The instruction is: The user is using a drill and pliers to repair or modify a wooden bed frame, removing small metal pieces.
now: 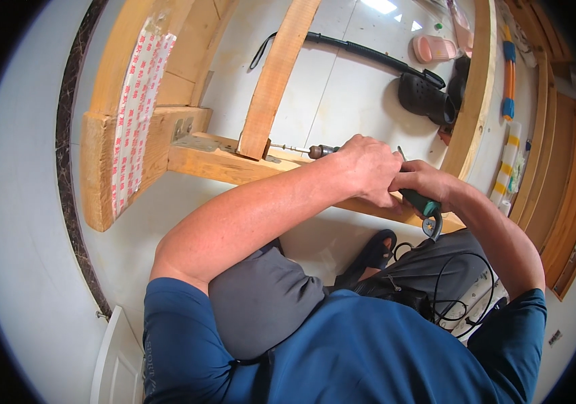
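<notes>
Both of my hands are wrapped around a drill with a dark chuck and a green handle. My left hand is closed over its body and hides most of it. My right hand grips the green handle. A long thin bit runs left from the chuck to the foot of a wooden slat. The bit's tip is at a small metal bracket there; whether it sits in a screw cannot be made out. That slat meets a wooden rail that crosses before me.
A thick bed-frame-like post with printed tape stands left, beside a metal plate. Another beam rises at right. Beyond lie a black rod, black clog and pink slipper. A black cord loops by my lap.
</notes>
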Action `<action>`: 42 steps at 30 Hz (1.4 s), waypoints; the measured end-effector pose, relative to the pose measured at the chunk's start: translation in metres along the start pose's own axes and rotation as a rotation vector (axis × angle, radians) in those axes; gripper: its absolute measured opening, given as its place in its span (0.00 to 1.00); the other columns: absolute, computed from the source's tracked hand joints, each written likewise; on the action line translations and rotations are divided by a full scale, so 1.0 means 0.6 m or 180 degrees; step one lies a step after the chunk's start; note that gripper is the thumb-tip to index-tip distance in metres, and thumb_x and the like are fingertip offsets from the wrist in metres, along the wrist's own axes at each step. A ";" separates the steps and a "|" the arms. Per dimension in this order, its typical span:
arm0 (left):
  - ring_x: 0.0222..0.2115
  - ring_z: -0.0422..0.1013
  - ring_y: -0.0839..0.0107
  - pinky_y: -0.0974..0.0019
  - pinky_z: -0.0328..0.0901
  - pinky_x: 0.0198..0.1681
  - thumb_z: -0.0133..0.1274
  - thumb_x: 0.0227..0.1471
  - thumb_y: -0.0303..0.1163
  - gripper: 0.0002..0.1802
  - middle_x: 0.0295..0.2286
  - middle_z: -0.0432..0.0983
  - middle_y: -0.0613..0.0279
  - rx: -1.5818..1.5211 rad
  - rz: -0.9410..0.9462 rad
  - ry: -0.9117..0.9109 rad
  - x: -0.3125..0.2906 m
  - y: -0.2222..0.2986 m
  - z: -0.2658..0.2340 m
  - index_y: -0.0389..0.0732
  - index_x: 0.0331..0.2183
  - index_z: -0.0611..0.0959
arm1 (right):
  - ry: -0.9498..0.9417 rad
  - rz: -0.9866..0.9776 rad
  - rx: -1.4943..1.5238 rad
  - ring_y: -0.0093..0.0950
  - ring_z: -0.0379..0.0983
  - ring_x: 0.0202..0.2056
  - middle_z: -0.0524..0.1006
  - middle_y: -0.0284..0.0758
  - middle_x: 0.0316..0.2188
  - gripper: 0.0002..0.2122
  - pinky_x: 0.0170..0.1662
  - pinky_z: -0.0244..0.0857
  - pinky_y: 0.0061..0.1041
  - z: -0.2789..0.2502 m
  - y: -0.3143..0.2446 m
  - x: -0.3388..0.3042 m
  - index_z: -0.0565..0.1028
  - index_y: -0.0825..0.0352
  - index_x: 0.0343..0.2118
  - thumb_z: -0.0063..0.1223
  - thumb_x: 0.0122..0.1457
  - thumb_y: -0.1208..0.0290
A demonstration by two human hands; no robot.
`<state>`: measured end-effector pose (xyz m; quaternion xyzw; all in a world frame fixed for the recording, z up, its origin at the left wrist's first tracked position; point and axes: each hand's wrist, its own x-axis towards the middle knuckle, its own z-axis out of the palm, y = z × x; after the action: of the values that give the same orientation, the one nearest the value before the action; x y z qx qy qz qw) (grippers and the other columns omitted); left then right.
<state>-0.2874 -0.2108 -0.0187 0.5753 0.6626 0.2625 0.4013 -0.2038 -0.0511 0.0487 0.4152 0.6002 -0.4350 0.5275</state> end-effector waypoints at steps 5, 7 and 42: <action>0.31 0.83 0.44 0.47 0.77 0.40 0.68 0.40 0.69 0.45 0.26 0.84 0.44 0.0095 -0.0026 0.0038 0.000 0.000 0.003 0.33 0.40 0.83 | 0.0005 -0.0021 -0.0068 0.24 0.74 0.28 0.78 0.38 0.31 0.25 0.26 0.67 0.25 0.002 -0.002 0.000 0.78 0.73 0.47 0.64 0.52 0.56; 0.31 0.83 0.44 0.47 0.77 0.40 0.67 0.41 0.69 0.45 0.26 0.84 0.44 0.0116 -0.0027 0.0067 -0.002 0.000 0.004 0.33 0.40 0.83 | 0.0078 -0.0056 -0.0083 0.25 0.74 0.28 0.78 0.38 0.31 0.26 0.26 0.68 0.25 0.004 -0.003 -0.002 0.77 0.74 0.47 0.64 0.52 0.56; 0.33 0.84 0.47 0.49 0.77 0.41 0.66 0.43 0.69 0.45 0.27 0.84 0.45 0.0037 -0.0094 0.0043 -0.013 -0.005 -0.007 0.33 0.39 0.82 | 0.0092 -0.0113 -0.0078 0.26 0.76 0.26 0.79 0.41 0.31 0.24 0.27 0.69 0.25 0.012 -0.003 0.015 0.76 0.77 0.47 0.61 0.52 0.62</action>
<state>-0.2928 -0.2184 -0.0172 0.5661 0.6752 0.2566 0.3973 -0.2044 -0.0583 0.0391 0.4042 0.6203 -0.4309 0.5160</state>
